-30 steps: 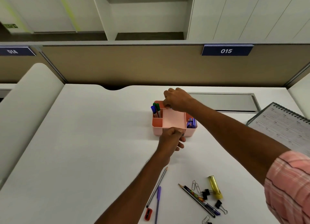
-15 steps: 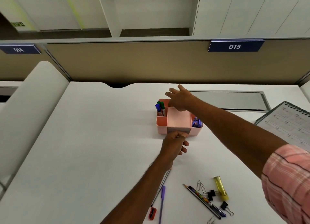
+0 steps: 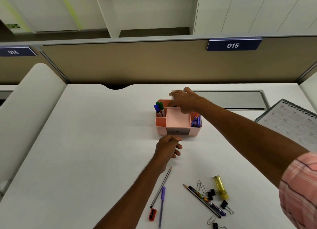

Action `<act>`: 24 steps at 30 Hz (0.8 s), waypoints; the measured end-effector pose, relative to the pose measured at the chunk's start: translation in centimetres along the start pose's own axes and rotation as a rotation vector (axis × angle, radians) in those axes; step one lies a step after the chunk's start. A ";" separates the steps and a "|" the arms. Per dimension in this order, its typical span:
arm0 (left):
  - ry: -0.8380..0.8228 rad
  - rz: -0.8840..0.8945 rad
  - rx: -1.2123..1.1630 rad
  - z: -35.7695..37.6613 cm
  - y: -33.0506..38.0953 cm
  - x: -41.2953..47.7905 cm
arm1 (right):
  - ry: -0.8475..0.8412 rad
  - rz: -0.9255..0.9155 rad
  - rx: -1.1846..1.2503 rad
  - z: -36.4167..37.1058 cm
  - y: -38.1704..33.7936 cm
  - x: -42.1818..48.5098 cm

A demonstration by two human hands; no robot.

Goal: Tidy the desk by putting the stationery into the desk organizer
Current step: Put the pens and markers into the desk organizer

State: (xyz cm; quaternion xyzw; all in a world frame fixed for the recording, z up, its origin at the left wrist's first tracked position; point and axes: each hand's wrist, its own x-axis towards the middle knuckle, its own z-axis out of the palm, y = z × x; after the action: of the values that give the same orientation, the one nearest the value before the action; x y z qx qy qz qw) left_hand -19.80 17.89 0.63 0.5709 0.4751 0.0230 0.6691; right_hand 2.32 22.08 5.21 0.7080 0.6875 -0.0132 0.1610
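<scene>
Right hand over back edge of pink desk organizer, fingers spread, nothing visibly held. Left hand on white desk just before organizer front, fingers loosely curled, empty. Organizer at desk centre; green and blue markers upright in back-left compartment. Pencils, purple pen, red sharpener, yellow highlighter, clips loose on near desk.

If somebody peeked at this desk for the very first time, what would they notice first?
Probably the pink desk organizer in the middle of the white desk, with the right hand reaching over its back and the left hand just in front. Next, the loose pencils, clips and yellow highlighter scattered nearest the person.
</scene>
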 end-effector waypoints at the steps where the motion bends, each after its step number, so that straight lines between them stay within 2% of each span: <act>1: 0.004 0.000 -0.002 -0.1 -0.1 0.0 | 0.017 0.012 0.022 -0.1 0.0 -0.3; 12: 0.041 0.032 0.004 -1.5 -2.4 -2.2 | 0.299 0.194 0.320 0.1 -2.1 -6.7; 16: 0.049 0.039 -0.027 -2.8 -3.9 -3.7 | 0.425 0.200 0.453 0.6 -4.0 -10.9; 20: 0.099 0.038 -0.028 -3.9 -6.2 -5.0 | 0.470 0.253 0.564 1.8 -6.7 -15.3; 24: 0.181 0.048 0.142 -3.9 -8.2 -5.9 | 0.447 0.322 0.682 4.2 -10.0 -19.2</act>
State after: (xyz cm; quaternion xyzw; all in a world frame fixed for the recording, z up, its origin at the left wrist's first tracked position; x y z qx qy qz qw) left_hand -29.82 14.54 -1.86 0.6237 0.5204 0.0567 0.5805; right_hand -7.70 2.52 3.76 0.8041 0.5427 -0.0606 -0.2349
